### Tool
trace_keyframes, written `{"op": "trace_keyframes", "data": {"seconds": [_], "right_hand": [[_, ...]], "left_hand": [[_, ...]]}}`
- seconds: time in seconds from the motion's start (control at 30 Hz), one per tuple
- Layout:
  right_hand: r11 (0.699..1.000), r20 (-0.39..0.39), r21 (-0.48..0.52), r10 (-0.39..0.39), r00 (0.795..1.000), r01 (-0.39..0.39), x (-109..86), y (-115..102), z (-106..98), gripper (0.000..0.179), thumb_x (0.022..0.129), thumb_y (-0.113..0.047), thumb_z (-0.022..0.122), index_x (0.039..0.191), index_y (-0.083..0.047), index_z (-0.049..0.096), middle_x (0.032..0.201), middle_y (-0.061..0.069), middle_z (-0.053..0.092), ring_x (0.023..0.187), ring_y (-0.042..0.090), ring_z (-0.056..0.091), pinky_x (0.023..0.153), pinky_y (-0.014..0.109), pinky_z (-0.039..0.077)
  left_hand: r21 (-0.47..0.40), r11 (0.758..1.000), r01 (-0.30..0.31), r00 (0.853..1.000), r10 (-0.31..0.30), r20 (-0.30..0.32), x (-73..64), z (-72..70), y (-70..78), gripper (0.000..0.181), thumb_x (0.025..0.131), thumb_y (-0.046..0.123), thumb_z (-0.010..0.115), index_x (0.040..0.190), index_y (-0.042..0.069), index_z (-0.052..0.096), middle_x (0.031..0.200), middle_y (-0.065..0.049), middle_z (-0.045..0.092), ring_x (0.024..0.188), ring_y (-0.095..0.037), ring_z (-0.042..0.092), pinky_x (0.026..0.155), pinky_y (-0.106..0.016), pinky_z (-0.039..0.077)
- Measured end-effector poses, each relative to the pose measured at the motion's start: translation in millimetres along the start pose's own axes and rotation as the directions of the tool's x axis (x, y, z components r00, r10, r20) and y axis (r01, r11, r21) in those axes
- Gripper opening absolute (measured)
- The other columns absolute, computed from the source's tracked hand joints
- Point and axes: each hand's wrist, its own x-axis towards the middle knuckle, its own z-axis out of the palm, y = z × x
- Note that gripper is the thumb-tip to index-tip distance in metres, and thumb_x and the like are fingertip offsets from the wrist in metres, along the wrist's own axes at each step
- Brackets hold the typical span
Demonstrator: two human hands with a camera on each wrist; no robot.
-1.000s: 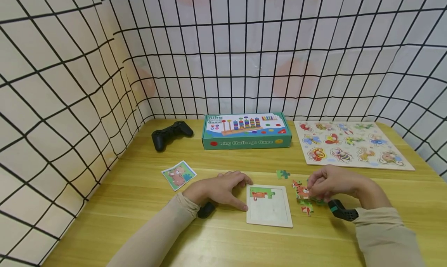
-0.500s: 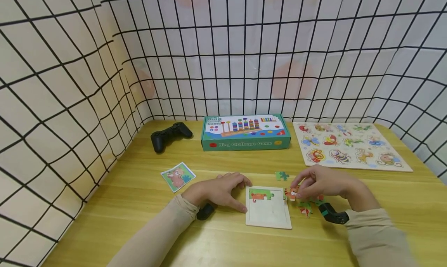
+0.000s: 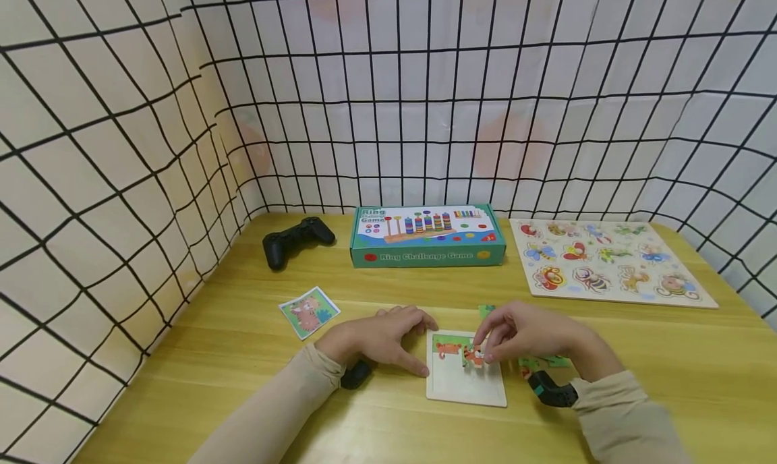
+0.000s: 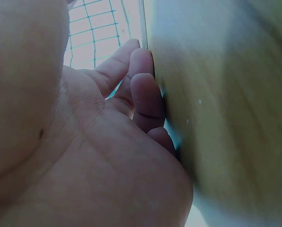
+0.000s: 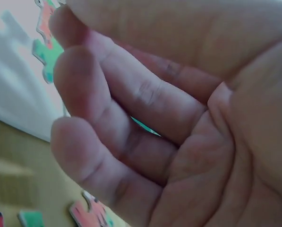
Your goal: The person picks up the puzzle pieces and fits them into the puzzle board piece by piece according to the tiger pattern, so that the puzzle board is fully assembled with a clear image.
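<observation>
A square puzzle board [image 3: 464,390] with a raised rim lies flat in front of me. Along its top left in the head view is a green and orange joined section [image 3: 446,349]. My right hand [image 3: 537,332] pinches a jigsaw piece [image 3: 471,357] with a striped orange animal between thumb and index finger, over the board's upper part. Its other fingers curl loosely in the right wrist view. My left hand [image 3: 385,340] rests on the table, with thumb and index finger spread against the board's left edge. The left wrist view shows its fingers [image 4: 148,97] low beside the tabletop.
Loose jigsaw pieces [image 3: 555,361] lie right of the board, partly under my right hand; another piece [image 3: 485,311] is behind it. A picture card [image 3: 309,311], game controller [image 3: 297,240], Ring Challenge Game box [image 3: 427,238] and insect peg board [image 3: 607,262] surround the work area.
My right hand has carried the striped piece leftward from the loose pieces to above the board. The left hand has stayed at the board's left edge.
</observation>
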Motion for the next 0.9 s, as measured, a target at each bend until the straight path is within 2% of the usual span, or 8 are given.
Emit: {"op": "trace_keyframes", "data": {"seconds": [0.2, 0.53, 0.9], "right_hand": [[1.000, 0.008, -0.023, -0.005, 1.000, 0.005, 7.3, -1, 8, 0.018, 0.091, -0.013, 0.076, 0.106, -0.004, 0.071, 0.089, 0.006, 0.073, 0.077, 0.016, 0.066, 0.065, 0.025, 0.049], [0.998, -0.014, -0.023, -0.055, 0.998, 0.055, 21.9, 0, 23, 0.018, 0.091, -0.013, 0.076, 0.107, -0.005, 0.072, 0.087, 0.004, 0.073, 0.076, 0.018, 0.067, 0.066, 0.027, 0.051], [0.994, -0.045, -0.108, -0.029, 0.999, 0.024, 31.9, -3, 32, 0.016, 0.090, -0.015, 0.078, 0.103, -0.008, 0.074, 0.084, 0.000, 0.072, 0.077, 0.017, 0.065, 0.067, 0.027, 0.050]], "left_hand": [[0.022, 1.000, -0.014, 1.000, 0.014, -0.002, 1.3, 1.1, -1.3, 0.066, 0.083, 0.048, 0.081, 0.136, 0.024, 0.050, 0.113, 0.011, 0.047, 0.104, -0.009, 0.043, 0.091, -0.035, 0.030], [0.040, 0.999, -0.008, 1.000, 0.009, -0.009, 2.8, 1.2, -1.1, 0.066, 0.082, 0.048, 0.082, 0.135, 0.025, 0.051, 0.113, 0.012, 0.047, 0.105, -0.007, 0.043, 0.092, -0.035, 0.030], [0.022, 1.000, 0.004, 1.000, -0.004, -0.008, 2.7, 1.5, -2.6, 0.066, 0.082, 0.048, 0.082, 0.135, 0.025, 0.051, 0.114, 0.013, 0.047, 0.107, -0.007, 0.043, 0.093, -0.037, 0.030]]}}
